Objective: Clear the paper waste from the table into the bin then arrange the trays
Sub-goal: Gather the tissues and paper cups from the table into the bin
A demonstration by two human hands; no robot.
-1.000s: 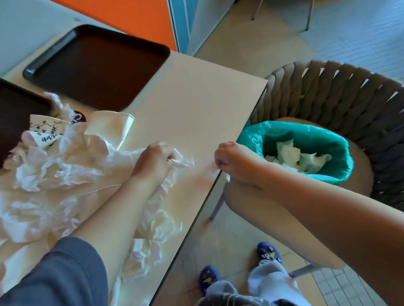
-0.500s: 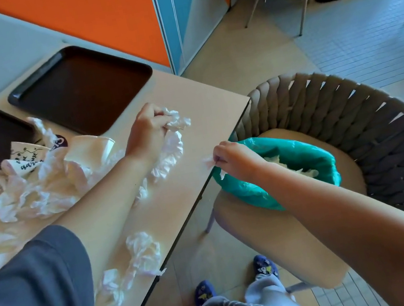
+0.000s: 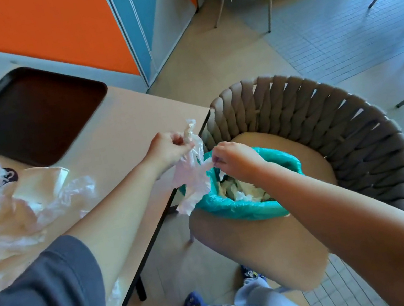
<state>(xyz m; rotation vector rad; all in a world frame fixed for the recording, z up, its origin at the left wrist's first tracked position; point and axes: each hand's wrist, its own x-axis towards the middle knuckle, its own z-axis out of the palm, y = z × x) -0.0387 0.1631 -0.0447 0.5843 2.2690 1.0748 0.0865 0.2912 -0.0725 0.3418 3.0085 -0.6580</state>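
Paper waste [image 3: 193, 170] hangs past the bench [image 3: 120, 124] corner at the bin [image 3: 254, 211] rim — my left hand [image 3: 168, 149] is clamped on its top, my right hand [image 3: 234, 159] pinches its trailing end over the bin. Open floor lies beyond the chair [image 3: 324, 117]. Half a second ago the wad was still over the bench.

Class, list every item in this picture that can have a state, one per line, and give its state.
left hand: closed on crumpled paper
right hand: pinching the bin liner's rim
bin: open, part filled with paper
tray: empty, flat on table
paper pile: uncleared
chair: holding the bin
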